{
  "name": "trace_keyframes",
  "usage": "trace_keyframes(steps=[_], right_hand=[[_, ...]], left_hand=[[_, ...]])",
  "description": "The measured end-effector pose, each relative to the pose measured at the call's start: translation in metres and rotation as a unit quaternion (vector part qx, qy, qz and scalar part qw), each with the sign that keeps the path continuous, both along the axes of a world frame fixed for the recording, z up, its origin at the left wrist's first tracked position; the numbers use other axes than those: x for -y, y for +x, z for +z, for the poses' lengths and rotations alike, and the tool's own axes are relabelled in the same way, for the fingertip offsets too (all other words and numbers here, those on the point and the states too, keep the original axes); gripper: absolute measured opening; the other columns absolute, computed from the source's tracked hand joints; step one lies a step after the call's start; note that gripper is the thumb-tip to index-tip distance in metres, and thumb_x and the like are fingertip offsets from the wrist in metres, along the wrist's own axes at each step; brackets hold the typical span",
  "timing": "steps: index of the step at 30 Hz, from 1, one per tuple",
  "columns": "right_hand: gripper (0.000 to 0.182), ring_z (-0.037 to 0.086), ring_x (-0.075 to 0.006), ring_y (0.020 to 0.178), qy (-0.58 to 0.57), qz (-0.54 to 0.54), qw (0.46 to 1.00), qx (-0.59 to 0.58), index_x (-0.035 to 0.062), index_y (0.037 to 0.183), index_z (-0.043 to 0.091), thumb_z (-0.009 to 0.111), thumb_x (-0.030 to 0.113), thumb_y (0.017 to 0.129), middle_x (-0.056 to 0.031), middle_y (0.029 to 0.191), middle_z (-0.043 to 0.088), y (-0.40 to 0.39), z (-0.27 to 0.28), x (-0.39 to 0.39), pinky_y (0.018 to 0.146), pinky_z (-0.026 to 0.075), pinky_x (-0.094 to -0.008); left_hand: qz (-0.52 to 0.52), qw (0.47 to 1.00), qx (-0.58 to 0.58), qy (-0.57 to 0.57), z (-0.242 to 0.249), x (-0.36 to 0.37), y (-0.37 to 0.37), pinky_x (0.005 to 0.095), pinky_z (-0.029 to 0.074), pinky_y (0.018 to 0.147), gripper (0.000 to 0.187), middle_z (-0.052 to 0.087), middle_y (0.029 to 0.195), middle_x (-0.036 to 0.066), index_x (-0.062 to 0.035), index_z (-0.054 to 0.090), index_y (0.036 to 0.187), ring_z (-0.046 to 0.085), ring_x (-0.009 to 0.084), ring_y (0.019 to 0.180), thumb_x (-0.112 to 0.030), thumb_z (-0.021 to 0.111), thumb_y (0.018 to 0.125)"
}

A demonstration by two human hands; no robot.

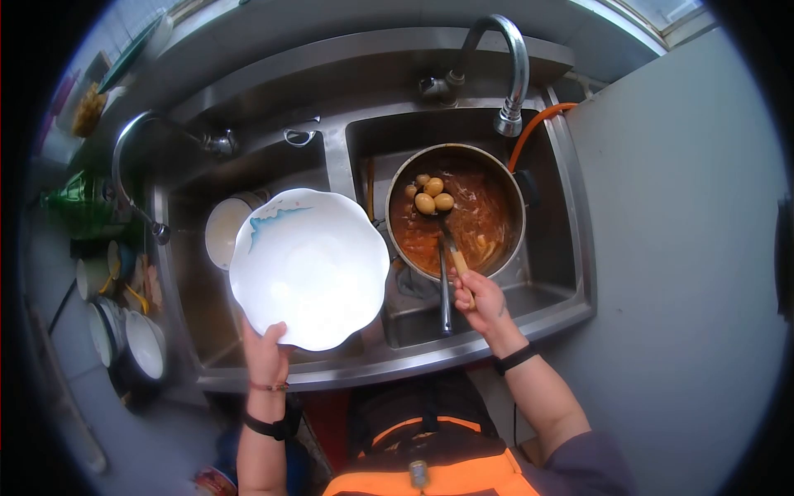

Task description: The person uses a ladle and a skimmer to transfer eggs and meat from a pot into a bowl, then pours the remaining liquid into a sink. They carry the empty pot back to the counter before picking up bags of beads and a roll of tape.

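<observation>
My left hand [269, 351] grips the lower rim of a white bowl [310, 273] with a scalloped edge and a blue painted pattern. Nothing lies in the bowl, which is held over the divider and left basin. In my right hand [481, 304] is a ladle [457, 258] by its wooden handle, its head inside a round pot [521, 211]. Several smooth tan, egg-like balls [432, 195] are gathered at the ladle's head, most of which they hide. Reddish-brown broth [480, 202] with shreds fills much of the pot. Beside the ladle, another metal-handled utensil [446, 306] leans out of the pot.
The pot stands in the right basin of a steel double sink [376, 339]. One curved faucet [519, 66] rises behind it, another faucet [120, 157] at left. A pale dish [223, 236] sits in the left basin. Stacked bowls [145, 343] and a green bottle [78, 202] stand left.
</observation>
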State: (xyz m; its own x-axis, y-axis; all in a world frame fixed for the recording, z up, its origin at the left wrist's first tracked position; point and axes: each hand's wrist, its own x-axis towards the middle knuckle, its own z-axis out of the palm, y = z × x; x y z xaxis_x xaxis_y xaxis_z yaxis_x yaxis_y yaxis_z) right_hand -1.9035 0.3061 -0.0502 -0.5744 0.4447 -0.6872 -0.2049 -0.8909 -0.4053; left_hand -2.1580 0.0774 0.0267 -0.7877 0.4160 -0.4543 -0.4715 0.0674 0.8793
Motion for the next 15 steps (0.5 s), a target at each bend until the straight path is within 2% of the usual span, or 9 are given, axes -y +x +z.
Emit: trace_keyframes(steps=[1, 2, 4, 8, 10, 11, 13, 14, 15], right_hand=[[0.018, 0.041, -0.0074, 0.056, 0.055, 0.018, 0.997, 0.054, 0.0002, 0.103, 0.051, 0.048, 0.012, 0.090, -0.0023, 0.076, 0.048, 0.003, 0.002, 0.003, 0.047, 0.034, -0.0194], [0.018, 0.041, -0.0074, 0.056, 0.057, 0.019, 0.997, 0.055, 0.0002, 0.103, 0.051, 0.048, 0.012, 0.090, -0.0023, 0.076, 0.048, 0.007, 0.002, 0.005, 0.047, 0.034, -0.0194], [0.015, 0.041, -0.0071, 0.054, 0.140, 0.043, 0.983, 0.108, 0.0010, 0.099, 0.052, 0.049, 0.011, 0.089, -0.0016, 0.074, 0.048, 0.013, 0.002, 0.008, 0.045, 0.034, -0.0199], [0.010, 0.042, -0.0069, 0.053, 0.151, 0.060, 0.980, 0.115, 0.0021, 0.094, 0.052, 0.049, 0.011, 0.089, -0.0010, 0.072, 0.048, 0.019, 0.007, 0.014, 0.045, 0.034, -0.0203], [0.008, 0.042, -0.0069, 0.053, 0.074, 0.047, 0.991, 0.105, 0.0026, 0.090, 0.051, 0.049, 0.011, 0.089, -0.0012, 0.072, 0.048, 0.016, 0.010, 0.021, 0.045, 0.034, -0.0202], [0.008, 0.042, -0.0069, 0.053, 0.071, 0.049, 0.991, 0.105, 0.0026, 0.090, 0.051, 0.049, 0.011, 0.089, -0.0012, 0.072, 0.048, 0.014, 0.008, 0.026, 0.045, 0.034, -0.0202], [0.009, 0.041, -0.0070, 0.052, 0.125, 0.098, 0.980, 0.117, 0.0026, 0.091, 0.052, 0.049, 0.010, 0.089, -0.0008, 0.070, 0.047, 0.012, -0.004, 0.038, 0.045, 0.033, -0.0194], [0.014, 0.047, -0.0091, 0.054, 0.150, 0.123, 0.973, 0.128, 0.0015, 0.095, 0.054, 0.052, 0.013, 0.087, -0.0026, 0.067, 0.050, 0.014, -0.013, 0.044, 0.046, 0.037, -0.0226], [0.014, 0.047, -0.0091, 0.054, 0.149, 0.124, 0.973, 0.128, 0.0015, 0.095, 0.054, 0.052, 0.013, 0.087, -0.0026, 0.067, 0.050, 0.012, -0.015, 0.050, 0.046, 0.037, -0.0226]], left_hand=[[0.001, 1.000, -0.004, 0.004, -0.002, 0.003, 0.000, 0.0353, 0.057, 0.068, 0.065, 0.048, 0.115, 0.015, -0.0036, 0.030, 0.131, 0.055, 0.0300, 0.101, 0.005, 0.048, 0.070], [0.002, 1.000, -0.009, 0.008, -0.004, 0.005, -0.001, 0.0354, 0.057, 0.067, 0.064, 0.048, 0.115, 0.016, -0.0040, 0.030, 0.131, 0.055, 0.0300, 0.101, 0.004, 0.048, 0.070], [-0.002, 1.000, -0.005, 0.004, -0.006, 0.007, -0.003, 0.0356, 0.058, 0.066, 0.064, 0.048, 0.115, 0.016, -0.0041, 0.030, 0.131, 0.055, 0.0303, 0.101, 0.004, 0.048, 0.070], [0.000, 1.000, 0.006, -0.015, -0.007, 0.005, -0.002, 0.0358, 0.058, 0.065, 0.063, 0.048, 0.115, 0.017, -0.0038, 0.030, 0.131, 0.056, 0.0307, 0.100, 0.005, 0.048, 0.071], [0.002, 1.000, 0.015, -0.015, -0.008, 0.007, -0.002, 0.0356, 0.058, 0.064, 0.062, 0.048, 0.115, 0.017, -0.0037, 0.030, 0.130, 0.056, 0.0307, 0.100, 0.006, 0.047, 0.071], [0.003, 1.000, 0.021, -0.016, -0.009, 0.008, -0.003, 0.0354, 0.058, 0.064, 0.062, 0.048, 0.115, 0.017, -0.0037, 0.030, 0.130, 0.056, 0.0307, 0.099, 0.006, 0.047, 0.071], [0.000, 1.000, 0.022, -0.018, -0.009, 0.011, -0.004, 0.0351, 0.058, 0.064, 0.062, 0.048, 0.115, 0.017, -0.0037, 0.030, 0.130, 0.057, 0.0306, 0.099, 0.006, 0.047, 0.071], [-0.003, 1.000, 0.023, -0.018, -0.010, 0.012, -0.005, 0.0349, 0.058, 0.063, 0.062, 0.048, 0.115, 0.017, -0.0038, 0.030, 0.130, 0.057, 0.0305, 0.098, 0.006, 0.046, 0.072], [-0.003, 1.000, 0.023, -0.019, -0.011, 0.013, -0.006, 0.0349, 0.058, 0.063, 0.062, 0.048, 0.115, 0.017, -0.0038, 0.030, 0.130, 0.057, 0.0305, 0.098, 0.006, 0.046, 0.072]])
